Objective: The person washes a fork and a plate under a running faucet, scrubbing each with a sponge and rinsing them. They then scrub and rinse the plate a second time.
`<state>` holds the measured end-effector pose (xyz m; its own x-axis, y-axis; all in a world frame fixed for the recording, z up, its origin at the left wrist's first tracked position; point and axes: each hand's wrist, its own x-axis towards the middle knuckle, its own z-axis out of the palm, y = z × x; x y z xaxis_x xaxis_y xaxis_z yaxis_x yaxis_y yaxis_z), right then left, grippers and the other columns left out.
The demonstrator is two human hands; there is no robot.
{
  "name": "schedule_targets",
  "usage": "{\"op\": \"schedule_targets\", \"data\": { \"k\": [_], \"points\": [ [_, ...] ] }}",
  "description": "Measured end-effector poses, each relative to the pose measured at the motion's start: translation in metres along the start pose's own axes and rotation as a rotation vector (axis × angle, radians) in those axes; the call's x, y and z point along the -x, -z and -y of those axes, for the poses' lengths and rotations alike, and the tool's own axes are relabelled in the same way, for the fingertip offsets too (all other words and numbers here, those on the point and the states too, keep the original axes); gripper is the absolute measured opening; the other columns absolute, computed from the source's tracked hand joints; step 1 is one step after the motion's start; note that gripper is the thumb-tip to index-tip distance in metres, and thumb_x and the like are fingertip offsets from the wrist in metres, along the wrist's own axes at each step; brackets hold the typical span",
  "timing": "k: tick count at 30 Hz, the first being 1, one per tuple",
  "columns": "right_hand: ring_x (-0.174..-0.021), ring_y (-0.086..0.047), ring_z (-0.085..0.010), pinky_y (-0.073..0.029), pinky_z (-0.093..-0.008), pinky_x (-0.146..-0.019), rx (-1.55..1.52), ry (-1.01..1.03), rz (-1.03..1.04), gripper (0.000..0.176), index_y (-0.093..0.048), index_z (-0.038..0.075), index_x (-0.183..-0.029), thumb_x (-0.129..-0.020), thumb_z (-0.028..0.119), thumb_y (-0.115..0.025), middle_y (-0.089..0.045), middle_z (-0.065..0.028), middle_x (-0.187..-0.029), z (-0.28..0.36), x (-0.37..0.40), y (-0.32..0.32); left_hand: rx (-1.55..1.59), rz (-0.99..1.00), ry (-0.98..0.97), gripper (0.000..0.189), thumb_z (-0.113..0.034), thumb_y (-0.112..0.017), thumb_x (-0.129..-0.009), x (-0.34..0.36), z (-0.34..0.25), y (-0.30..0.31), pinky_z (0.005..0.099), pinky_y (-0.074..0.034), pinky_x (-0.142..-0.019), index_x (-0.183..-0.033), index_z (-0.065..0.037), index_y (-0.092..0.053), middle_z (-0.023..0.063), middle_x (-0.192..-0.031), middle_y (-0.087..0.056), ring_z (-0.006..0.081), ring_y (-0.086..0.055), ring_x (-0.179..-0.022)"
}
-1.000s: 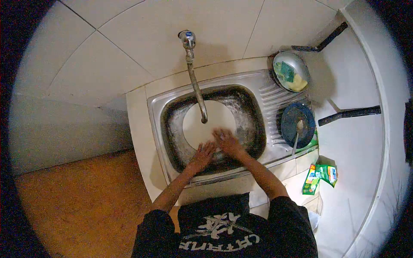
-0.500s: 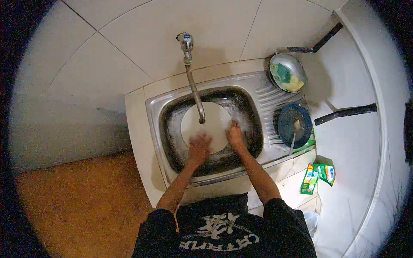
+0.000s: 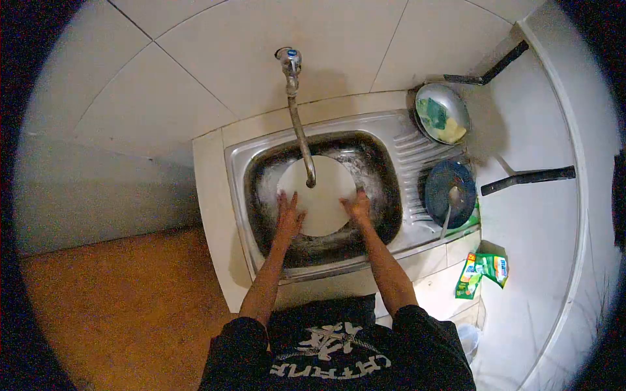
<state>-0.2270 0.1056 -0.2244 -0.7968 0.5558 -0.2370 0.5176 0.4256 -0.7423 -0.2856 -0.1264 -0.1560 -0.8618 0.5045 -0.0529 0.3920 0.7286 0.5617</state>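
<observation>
A large round white dish (image 3: 323, 212) lies in the metal sink basin (image 3: 385, 156), under the faucet spout (image 3: 306, 166). My left hand (image 3: 289, 218) is at its left edge, fingers spread, some over the white surface. At the opposite edge, my right hand (image 3: 357, 207) holds the rim, thumb on the surface and the other fingers at the outer side. Part of the dish is hidden by the spout and my hands.
On the ribbed drainboard stand a metal bowl (image 3: 456, 101) with a green and yellow sponge (image 3: 433, 116) and a dark blue bowl (image 3: 440, 195) with a spoon (image 3: 450, 208). A green packet (image 3: 482, 270) lies at right. Black brackets (image 3: 528, 179) stick out from the wall.
My left hand has moved left from over the dish to its left edge, and its fingers have spread. My right hand stays at the right rim. The view has shifted slightly.
</observation>
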Motion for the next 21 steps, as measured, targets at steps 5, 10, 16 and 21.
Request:
{"op": "schedule_targets", "data": {
  "k": [5, 10, 16, 21],
  "points": [
    [-0.078, -0.057, -0.0231, -0.046, -0.0342, -0.072, -0.358, 0.035, 0.071, 0.032, -0.055, 0.000, -0.095, -0.070, 0.016, -0.066, -0.060, -0.0119, -0.088, 0.023, -0.002, 0.010, -0.007, -0.021, -0.075, 0.058, -0.029, -0.050, -0.081, 0.004, 0.004, -0.006, 0.0457, -0.017, -0.101, -0.129, -0.005, -0.027, 0.0284, -0.133, -0.013, 0.0439, -0.016, -0.123],
    [-0.083, -0.055, -0.0163, -0.047, -0.0319, -0.070, -0.697, -0.326, 0.201, 0.033, -0.049, 0.001, -0.105, -0.078, 0.015, -0.060, -0.058, -0.0053, -0.094, 0.028, 0.003, 0.014, -0.191, 0.106, -0.007, 0.057, -0.030, -0.047, -0.082, 0.000, -0.015, 0.007, 0.0497, -0.017, -0.099, -0.129, -0.006, -0.027, 0.0275, -0.134, -0.013, 0.0423, -0.016, -0.123],
    [-0.083, -0.054, -0.0156, -0.048, -0.0306, -0.066, -0.899, -0.317, 0.288, 0.030, -0.047, 0.004, -0.110, -0.082, 0.013, -0.054, -0.056, -0.0042, -0.095, 0.039, 0.015, 0.023, -0.230, 0.225, -0.264, 0.058, -0.031, -0.045, -0.083, 0.019, -0.064, -0.002, 0.0537, -0.015, -0.098, -0.132, -0.010, -0.021, 0.0234, -0.136, -0.009, 0.0408, -0.014, -0.124],
    [-0.081, -0.055, -0.0156, -0.047, -0.0296, -0.065, -0.935, -0.361, 0.173, 0.034, -0.046, 0.004, -0.111, -0.080, 0.011, -0.056, -0.057, -0.0078, -0.094, 0.067, 0.022, 0.046, -0.221, 0.258, -0.401, 0.058, -0.022, -0.047, -0.083, 0.027, -0.091, -0.004, 0.0530, -0.016, -0.098, -0.133, -0.011, -0.019, 0.0179, -0.137, -0.012, 0.0361, -0.016, -0.125]
  ]
}}
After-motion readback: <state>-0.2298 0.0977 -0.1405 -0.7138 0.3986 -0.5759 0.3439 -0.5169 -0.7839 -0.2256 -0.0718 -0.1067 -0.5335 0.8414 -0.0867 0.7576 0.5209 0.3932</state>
